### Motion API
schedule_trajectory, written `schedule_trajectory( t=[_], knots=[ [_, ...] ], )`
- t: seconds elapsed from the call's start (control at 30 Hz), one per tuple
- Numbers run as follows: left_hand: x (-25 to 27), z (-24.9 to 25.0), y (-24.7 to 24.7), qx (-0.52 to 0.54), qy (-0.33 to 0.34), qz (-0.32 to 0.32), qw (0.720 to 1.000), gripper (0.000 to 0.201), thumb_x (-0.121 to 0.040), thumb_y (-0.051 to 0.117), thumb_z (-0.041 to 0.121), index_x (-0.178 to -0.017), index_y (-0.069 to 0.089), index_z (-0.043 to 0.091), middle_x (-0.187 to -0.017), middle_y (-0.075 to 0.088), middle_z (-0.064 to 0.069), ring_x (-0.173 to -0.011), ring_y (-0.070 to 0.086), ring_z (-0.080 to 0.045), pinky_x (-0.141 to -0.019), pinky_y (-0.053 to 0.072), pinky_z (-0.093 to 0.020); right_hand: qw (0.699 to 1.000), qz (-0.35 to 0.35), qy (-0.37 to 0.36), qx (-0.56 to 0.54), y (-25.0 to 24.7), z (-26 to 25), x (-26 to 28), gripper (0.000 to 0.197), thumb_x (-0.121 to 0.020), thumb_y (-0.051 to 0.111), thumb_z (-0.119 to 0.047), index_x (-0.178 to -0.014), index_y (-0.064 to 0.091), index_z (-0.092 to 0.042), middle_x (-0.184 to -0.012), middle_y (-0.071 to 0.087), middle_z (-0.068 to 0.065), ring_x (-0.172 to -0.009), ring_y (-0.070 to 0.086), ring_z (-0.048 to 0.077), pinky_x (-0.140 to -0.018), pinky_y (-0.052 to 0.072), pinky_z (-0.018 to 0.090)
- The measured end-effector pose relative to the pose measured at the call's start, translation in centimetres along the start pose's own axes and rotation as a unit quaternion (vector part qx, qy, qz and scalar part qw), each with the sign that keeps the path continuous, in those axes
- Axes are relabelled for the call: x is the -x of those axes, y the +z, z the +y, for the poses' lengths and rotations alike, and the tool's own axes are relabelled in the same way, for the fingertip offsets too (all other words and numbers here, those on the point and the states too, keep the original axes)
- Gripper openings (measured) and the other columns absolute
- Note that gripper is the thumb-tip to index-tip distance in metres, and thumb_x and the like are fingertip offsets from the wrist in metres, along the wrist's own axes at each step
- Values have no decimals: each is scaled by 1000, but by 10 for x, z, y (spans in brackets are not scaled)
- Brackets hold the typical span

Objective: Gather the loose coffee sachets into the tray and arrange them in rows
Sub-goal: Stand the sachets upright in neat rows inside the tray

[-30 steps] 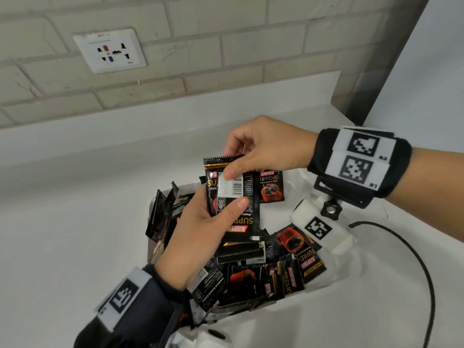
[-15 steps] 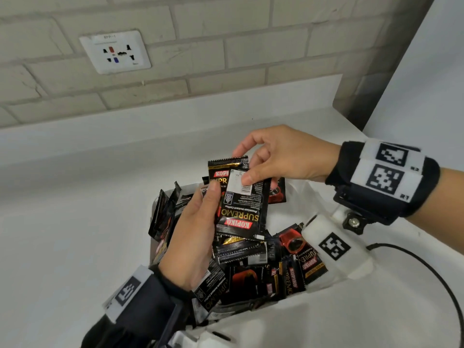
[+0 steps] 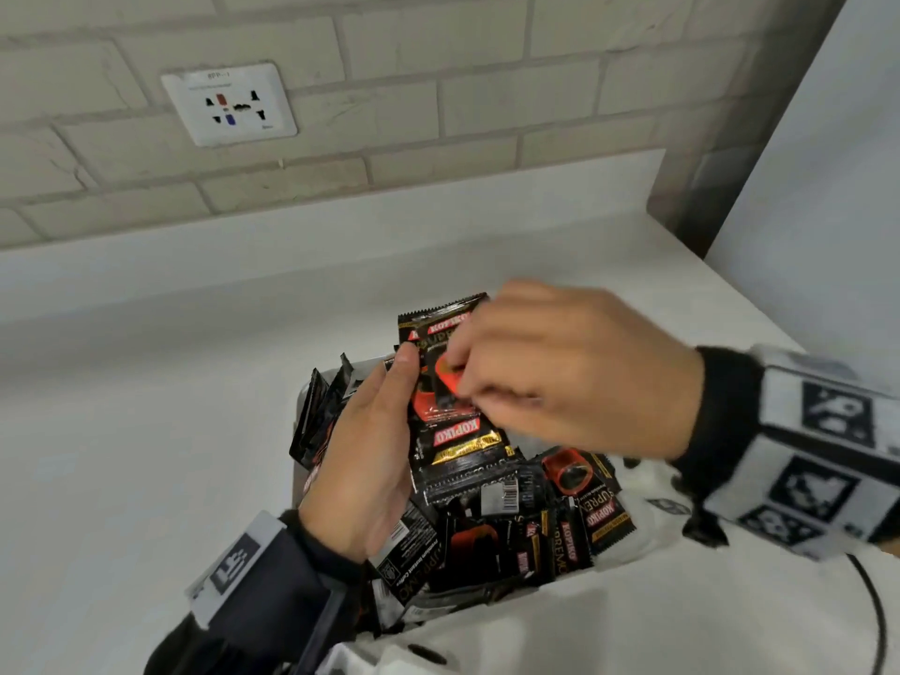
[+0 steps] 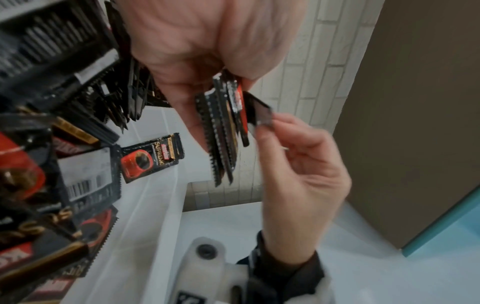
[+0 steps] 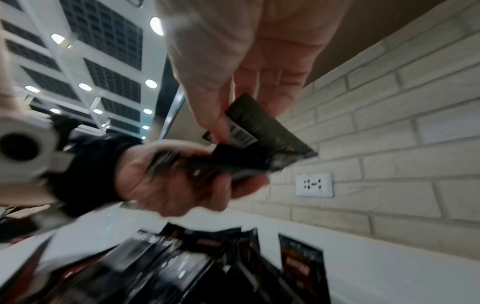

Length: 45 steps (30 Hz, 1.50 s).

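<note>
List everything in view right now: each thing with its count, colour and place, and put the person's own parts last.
held sachets: several, count unclear, black with red and gold print, stacked in the left hand above the tray
single sachet: one, black, pinched by the right hand against the stack
loose sachets: many, black and red, heaped in the tray
tray: one, white, on the counter
counter: one, white, below the wall
wall socket: one, white, on the pale brick wall
cable: one, black, on the counter at right
wrist bands: two, black with white marker tags, one on each wrist
left hand: holds the stack
right hand: pinches the single sachet
</note>
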State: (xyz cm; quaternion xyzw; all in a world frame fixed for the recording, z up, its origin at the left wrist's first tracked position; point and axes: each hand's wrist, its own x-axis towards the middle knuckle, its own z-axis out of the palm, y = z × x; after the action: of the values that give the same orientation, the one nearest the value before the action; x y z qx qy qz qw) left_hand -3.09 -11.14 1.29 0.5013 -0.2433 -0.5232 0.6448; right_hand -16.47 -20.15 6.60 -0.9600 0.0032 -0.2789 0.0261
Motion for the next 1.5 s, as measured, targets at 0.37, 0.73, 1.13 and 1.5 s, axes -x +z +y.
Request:
schedule_trajectory(
  t=[0.37,0.73,1.13,1.5],
  knots=[
    [10,-1,0,-49,55,11,997,30,-78,53,34,-100,61,15,-87,71,-2,-86,65,-18,-84,48,-40,982,-69,96,-147,7,-14,12,26,-83,54,-31,-84,74,-15,-99,71,4,-89,58,6,-85,44,21],
    [12,-7,3,-179,122,-34,976,33,-71,57,37,-103,57,27,-93,72,9,-87,68,-7,-71,51,-18,883,-165,348,-267,-10,31,-20,46,-74,74,-19,-117,58,-22,-85,57,-12,-70,55,-7,-68,44,5],
    [6,-9,-10,-135,83,13,987,32,-77,48,42,-99,59,21,-87,73,2,-83,69,-15,-78,50,-34,764,-95,473,-428,-14,65,-12,4,-79,62,-5,-79,62,-10,-56,62,-6,-45,52,1,-42,41,10],
    [1,-15,-7,-170,111,13,979,30,-74,52,40,-98,59,23,-92,72,0,-84,69,-13,-67,52,-19,791,-170,442,-388,8,57,-9,29,-75,71,-14,-97,56,-25,-73,59,-2,-60,56,2,-51,45,13]
  ],
)
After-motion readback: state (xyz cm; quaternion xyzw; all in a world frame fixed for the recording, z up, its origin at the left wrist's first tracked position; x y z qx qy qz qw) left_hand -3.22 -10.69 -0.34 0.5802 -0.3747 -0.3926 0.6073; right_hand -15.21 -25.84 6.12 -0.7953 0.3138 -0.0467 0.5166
